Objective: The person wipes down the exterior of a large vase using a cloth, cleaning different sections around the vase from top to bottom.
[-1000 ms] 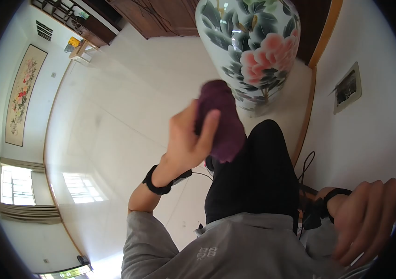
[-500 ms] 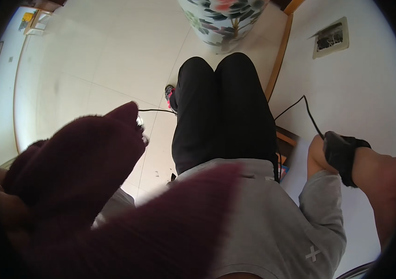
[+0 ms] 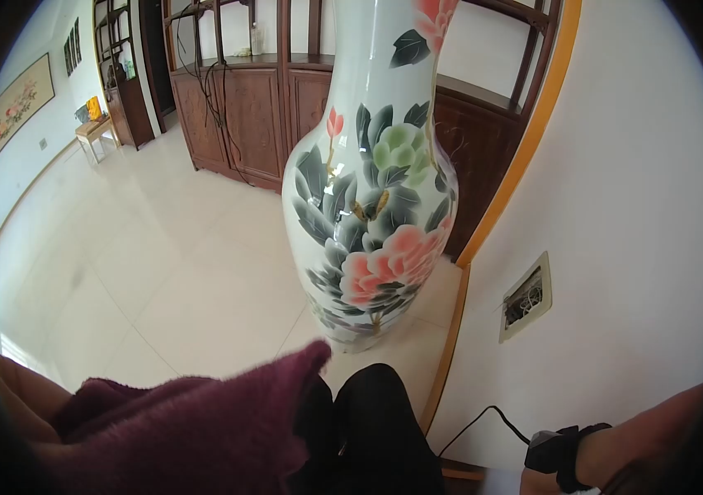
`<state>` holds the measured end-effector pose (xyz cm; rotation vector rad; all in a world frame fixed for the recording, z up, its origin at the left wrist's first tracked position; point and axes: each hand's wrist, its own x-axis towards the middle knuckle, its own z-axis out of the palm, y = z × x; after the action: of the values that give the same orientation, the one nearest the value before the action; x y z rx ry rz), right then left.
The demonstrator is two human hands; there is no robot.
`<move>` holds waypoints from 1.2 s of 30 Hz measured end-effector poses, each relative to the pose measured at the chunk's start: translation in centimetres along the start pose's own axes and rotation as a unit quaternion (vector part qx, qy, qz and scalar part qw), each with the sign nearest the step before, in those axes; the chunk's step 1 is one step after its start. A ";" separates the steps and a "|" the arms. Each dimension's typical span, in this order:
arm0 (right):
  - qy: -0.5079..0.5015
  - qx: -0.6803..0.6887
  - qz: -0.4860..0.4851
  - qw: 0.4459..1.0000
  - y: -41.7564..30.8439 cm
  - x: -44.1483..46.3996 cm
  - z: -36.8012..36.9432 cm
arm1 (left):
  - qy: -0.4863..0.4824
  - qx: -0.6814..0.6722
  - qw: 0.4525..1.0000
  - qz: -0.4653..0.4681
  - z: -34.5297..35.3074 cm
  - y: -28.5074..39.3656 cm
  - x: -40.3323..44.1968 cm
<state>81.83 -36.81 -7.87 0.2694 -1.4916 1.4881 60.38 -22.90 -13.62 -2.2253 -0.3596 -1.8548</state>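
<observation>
A maroon plush towel point(image 3: 195, 421) hangs across the lower left, its pointed corner reaching in front of the black-trousered legs. My left hand point(image 3: 25, 400) is at the dim left edge and appears closed on the towel's left end; its fingertips are hidden. At the lower right, my bent right arm wears a black strap with a small box point(image 3: 562, 454), and a black cable runs from it. The right hand itself is out of the picture. Just ahead of my knees stands a tall white vase point(image 3: 368, 206) painted with pink and green flowers.
A white wall with an uncovered socket box point(image 3: 526, 299), wires showing, rises on the right. Behind the vase is a dark wooden cabinet point(image 3: 236, 115) with hanging cables. A small bench point(image 3: 94, 130) and a flower painting point(image 3: 13, 115) are at the far left, beyond pale floor tiles point(image 3: 162, 272).
The view has tilted up from my lap to the vase and cabinet. The towel sits lower in view, and its blurred near flap no longer crosses my shirt.
</observation>
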 end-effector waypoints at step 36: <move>0.003 0.282 0.056 0.958 0.5 -0.5 -1.3 | -0.010 0.302 0.929 -0.212 -15.9 4.0 -8.7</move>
<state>82.36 -35.77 -8.82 0.5233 -1.0601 1.9866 45.42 -32.21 -19.45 -1.8230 -1.3063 -1.5849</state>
